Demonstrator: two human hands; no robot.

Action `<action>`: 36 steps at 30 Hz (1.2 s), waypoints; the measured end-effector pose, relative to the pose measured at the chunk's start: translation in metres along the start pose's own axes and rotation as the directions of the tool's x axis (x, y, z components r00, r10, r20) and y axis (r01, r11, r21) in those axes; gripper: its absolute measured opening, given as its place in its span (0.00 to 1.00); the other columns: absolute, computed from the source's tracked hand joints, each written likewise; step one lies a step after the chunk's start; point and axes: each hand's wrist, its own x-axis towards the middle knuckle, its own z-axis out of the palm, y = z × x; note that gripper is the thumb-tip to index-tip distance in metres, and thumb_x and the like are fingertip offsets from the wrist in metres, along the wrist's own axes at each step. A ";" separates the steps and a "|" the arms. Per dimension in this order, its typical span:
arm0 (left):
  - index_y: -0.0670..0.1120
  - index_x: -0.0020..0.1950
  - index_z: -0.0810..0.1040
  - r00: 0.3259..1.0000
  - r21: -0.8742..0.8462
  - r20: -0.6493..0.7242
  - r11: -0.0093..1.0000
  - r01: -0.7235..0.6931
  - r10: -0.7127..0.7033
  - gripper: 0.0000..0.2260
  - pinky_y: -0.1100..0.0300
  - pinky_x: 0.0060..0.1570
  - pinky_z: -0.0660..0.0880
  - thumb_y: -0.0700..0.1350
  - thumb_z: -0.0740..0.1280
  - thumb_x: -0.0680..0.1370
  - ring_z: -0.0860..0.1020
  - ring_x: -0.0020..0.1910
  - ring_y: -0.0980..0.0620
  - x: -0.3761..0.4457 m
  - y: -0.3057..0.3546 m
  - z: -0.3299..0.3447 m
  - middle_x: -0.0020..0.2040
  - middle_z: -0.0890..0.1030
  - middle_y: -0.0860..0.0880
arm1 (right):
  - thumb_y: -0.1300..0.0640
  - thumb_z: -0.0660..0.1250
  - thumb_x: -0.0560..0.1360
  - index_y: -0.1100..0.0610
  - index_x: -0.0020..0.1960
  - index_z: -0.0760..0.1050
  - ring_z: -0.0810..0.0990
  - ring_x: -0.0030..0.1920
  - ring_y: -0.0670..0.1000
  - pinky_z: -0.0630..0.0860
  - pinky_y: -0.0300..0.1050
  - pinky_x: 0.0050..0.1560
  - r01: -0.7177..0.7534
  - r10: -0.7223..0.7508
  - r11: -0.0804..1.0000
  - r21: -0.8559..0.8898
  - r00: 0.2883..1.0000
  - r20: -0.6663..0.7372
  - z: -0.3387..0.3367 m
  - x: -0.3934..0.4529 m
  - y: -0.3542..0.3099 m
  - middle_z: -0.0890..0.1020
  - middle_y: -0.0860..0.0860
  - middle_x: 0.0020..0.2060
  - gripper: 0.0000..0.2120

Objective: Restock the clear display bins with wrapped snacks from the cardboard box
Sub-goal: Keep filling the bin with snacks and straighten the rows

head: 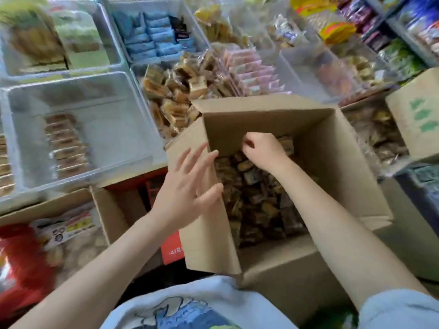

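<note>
An open cardboard box (337, 148) stands in front of me, its bottom covered with brown wrapped snacks (259, 200). My left hand (190, 184) lies with straight, spread fingers against the box's left flap (209, 233). My right hand (263, 150) is down inside the box with its fingers curled above the snacks; whether it holds one is hidden. Behind the box a clear bin (166, 96) is heaped with similar brown snacks. To the left, a large clear bin (114, 110) holds only a short row of wrapped snacks (64, 143).
More clear bins of blue packets (152, 36), pink packets (251, 72) and other sweets fill the back. A second cardboard box (418, 115) stands at the right. At lower left an open box holds a red bag (19, 264) and a clear bag of snacks (73, 236).
</note>
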 end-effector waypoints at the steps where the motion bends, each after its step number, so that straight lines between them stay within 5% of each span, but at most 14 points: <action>1: 0.61 0.79 0.60 1.000 0.011 -0.001 1.000 0.013 -0.013 0.31 0.41 0.78 0.53 0.67 0.53 0.77 0.46 0.81 0.53 0.004 0.001 0.006 0.82 0.49 0.62 | 0.52 0.62 0.81 0.54 0.58 0.79 0.80 0.51 0.55 0.79 0.49 0.48 -0.014 0.017 0.999 -0.047 0.998 0.064 0.009 0.009 0.011 0.82 0.51 0.51 0.11; 5: 0.59 0.78 0.64 0.998 0.061 -0.055 0.998 0.018 -0.015 0.28 0.37 0.76 0.57 0.64 0.57 0.78 0.49 0.81 0.52 0.008 -0.001 0.014 0.82 0.51 0.62 | 0.56 0.62 0.81 0.55 0.57 0.80 0.80 0.52 0.58 0.75 0.47 0.46 0.031 0.023 0.980 -0.197 0.962 0.270 0.050 0.040 0.046 0.82 0.55 0.53 0.10; 8: 0.58 0.78 0.65 0.996 0.073 -0.090 0.997 0.002 0.005 0.27 0.35 0.75 0.59 0.60 0.60 0.78 0.52 0.81 0.50 0.007 -0.006 0.017 0.82 0.54 0.60 | 0.60 0.59 0.82 0.57 0.62 0.78 0.79 0.59 0.60 0.75 0.50 0.54 0.152 -0.054 0.944 -0.294 0.947 0.315 0.081 0.049 0.070 0.80 0.58 0.59 0.13; 14: 0.60 0.78 0.63 0.993 0.046 -0.118 0.999 0.021 -0.016 0.27 0.36 0.75 0.59 0.59 0.60 0.78 0.54 0.81 0.51 0.010 -0.003 0.021 0.81 0.55 0.60 | 0.61 0.55 0.82 0.60 0.78 0.61 0.64 0.72 0.62 0.62 0.58 0.71 0.368 -0.164 0.621 -0.692 0.924 0.344 0.119 0.054 0.094 0.67 0.58 0.73 0.24; 19: 0.61 0.77 0.63 0.991 0.023 -0.134 0.999 0.033 -0.030 0.26 0.42 0.74 0.56 0.59 0.59 0.78 0.52 0.80 0.55 0.009 0.000 0.024 0.81 0.53 0.63 | 0.60 0.56 0.82 0.61 0.72 0.70 0.70 0.67 0.63 0.67 0.61 0.66 0.379 -0.172 0.592 -0.711 0.922 0.348 0.124 0.061 0.092 0.71 0.60 0.68 0.20; 21: 0.61 0.77 0.63 0.992 0.016 -0.126 0.999 0.031 -0.029 0.26 0.40 0.74 0.57 0.59 0.60 0.78 0.53 0.80 0.55 0.009 -0.001 0.023 0.81 0.53 0.63 | 0.59 0.60 0.81 0.60 0.67 0.75 0.73 0.64 0.62 0.70 0.58 0.66 0.316 -0.160 0.769 -0.555 0.937 0.312 0.111 0.063 0.091 0.72 0.59 0.66 0.16; 23: 0.60 0.77 0.64 0.993 0.002 -0.115 1.000 0.028 -0.027 0.26 0.38 0.74 0.59 0.59 0.60 0.78 0.53 0.80 0.54 0.009 -0.002 0.022 0.81 0.53 0.62 | 0.55 0.66 0.79 0.59 0.61 0.78 0.75 0.61 0.60 0.72 0.53 0.64 0.144 -0.108 0.977 -0.156 0.970 0.217 0.088 0.061 0.091 0.72 0.58 0.65 0.13; 24: 0.60 0.77 0.64 0.994 -0.004 -0.107 1.000 0.028 -0.028 0.26 0.37 0.74 0.59 0.60 0.60 0.78 0.53 0.80 0.54 0.009 -0.002 0.022 0.81 0.53 0.63 | 0.54 0.70 0.77 0.58 0.60 0.79 0.76 0.60 0.58 0.74 0.51 0.62 0.037 -0.048 0.997 0.062 0.981 0.186 0.073 0.058 0.090 0.73 0.57 0.64 0.14; 27: 0.62 0.76 0.65 0.996 -0.018 -0.084 0.999 0.028 -0.029 0.26 0.36 0.74 0.60 0.61 0.60 0.78 0.53 0.80 0.56 0.009 -0.003 0.018 0.80 0.53 0.64 | 0.54 0.72 0.76 0.59 0.62 0.78 0.80 0.49 0.53 0.78 0.46 0.47 -0.271 0.087 0.761 0.589 0.943 0.322 0.027 0.040 0.077 0.83 0.53 0.51 0.17; 29: 0.62 0.75 0.66 0.998 -0.035 -0.067 0.999 0.020 -0.022 0.25 0.37 0.74 0.60 0.62 0.60 0.78 0.53 0.80 0.57 0.010 -0.004 0.013 0.80 0.54 0.65 | 0.56 0.68 0.79 0.61 0.62 0.77 0.79 0.46 0.54 0.78 0.41 0.41 -0.347 -0.035 0.429 0.834 0.916 0.400 0.002 0.024 0.061 0.85 0.55 0.48 0.14; 31: 0.62 0.74 0.69 0.998 -0.114 -0.045 0.993 0.029 -0.035 0.24 0.41 0.75 0.60 0.62 0.60 0.78 0.55 0.79 0.60 0.010 -0.002 0.004 0.78 0.58 0.67 | 0.56 0.65 0.80 0.60 0.62 0.76 0.79 0.46 0.54 0.78 0.41 0.41 -0.344 -0.185 0.211 0.915 0.905 0.383 -0.020 0.009 0.039 0.84 0.57 0.50 0.13; 36: 0.57 0.68 0.76 0.978 -0.577 -0.050 0.805 0.137 -0.203 0.24 0.56 0.65 0.74 0.63 0.66 0.73 0.76 0.65 0.60 0.005 0.001 -0.037 0.65 0.79 0.60 | 0.60 0.61 0.80 0.63 0.65 0.72 0.77 0.48 0.56 0.79 0.44 0.45 -0.255 -0.416 0.133 0.958 0.863 0.287 -0.045 -0.015 -0.042 0.81 0.59 0.52 0.15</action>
